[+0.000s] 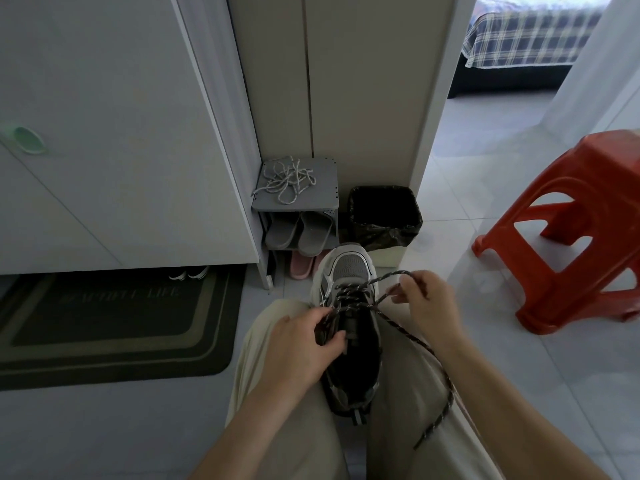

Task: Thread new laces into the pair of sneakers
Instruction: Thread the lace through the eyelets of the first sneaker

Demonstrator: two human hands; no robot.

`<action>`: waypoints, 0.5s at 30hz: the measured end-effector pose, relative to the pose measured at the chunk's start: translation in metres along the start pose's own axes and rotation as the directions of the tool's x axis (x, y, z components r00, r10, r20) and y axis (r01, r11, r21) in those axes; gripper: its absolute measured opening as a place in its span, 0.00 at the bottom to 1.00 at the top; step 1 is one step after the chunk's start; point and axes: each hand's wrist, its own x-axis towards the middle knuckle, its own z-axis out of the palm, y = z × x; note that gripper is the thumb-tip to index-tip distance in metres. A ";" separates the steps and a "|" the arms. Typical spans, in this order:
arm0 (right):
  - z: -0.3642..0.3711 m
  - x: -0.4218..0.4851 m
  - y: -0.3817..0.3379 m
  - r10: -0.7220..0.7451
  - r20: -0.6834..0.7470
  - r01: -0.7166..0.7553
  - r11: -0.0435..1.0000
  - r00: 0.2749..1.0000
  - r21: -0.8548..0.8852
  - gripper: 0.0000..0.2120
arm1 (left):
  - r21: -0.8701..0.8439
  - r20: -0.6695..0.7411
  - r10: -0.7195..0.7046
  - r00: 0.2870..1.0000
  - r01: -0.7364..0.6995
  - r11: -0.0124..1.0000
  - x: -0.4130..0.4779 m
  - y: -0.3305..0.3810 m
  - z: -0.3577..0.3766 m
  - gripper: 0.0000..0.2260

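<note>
a grey and white sneaker (349, 327) lies toe-away in the lap, between two thighs in pale trousers (277, 427). a dark speckled lace (449, 400) is crossed through its lower eyelets, and one loose end trails over the right thigh. the left hand (304, 344) grips the shoe's left side by the eyelets, fingers (335, 341) curled round the edge. the right hand (429, 299) is raised just right of the toe, its fingers (412, 282) pinching a loop of lace. beyond, pale old laces (287, 180) lie tangled on a small grey shoe rack (329, 199), a lined bin (384, 216) beside it. a red stool (571, 237) stands to the right.
</note>
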 end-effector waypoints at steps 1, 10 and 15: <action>-0.001 -0.002 0.001 0.001 0.048 0.001 0.999 0.999 -0.046 0.07 | 0.001 -0.001 0.003 1.000 -0.003 1.000 0.001 0.000 0.000 0.19; 0.006 -0.012 0.008 -0.060 0.193 0.090 0.984 0.979 -0.152 0.07 | -0.013 -0.004 0.012 1.000 -0.012 1.000 -0.001 0.000 0.000 0.20; 0.002 -0.003 0.000 -0.025 0.040 0.022 0.997 0.999 0.068 0.06 | -0.014 0.003 0.005 1.000 -0.005 1.000 -0.001 0.001 -0.001 0.20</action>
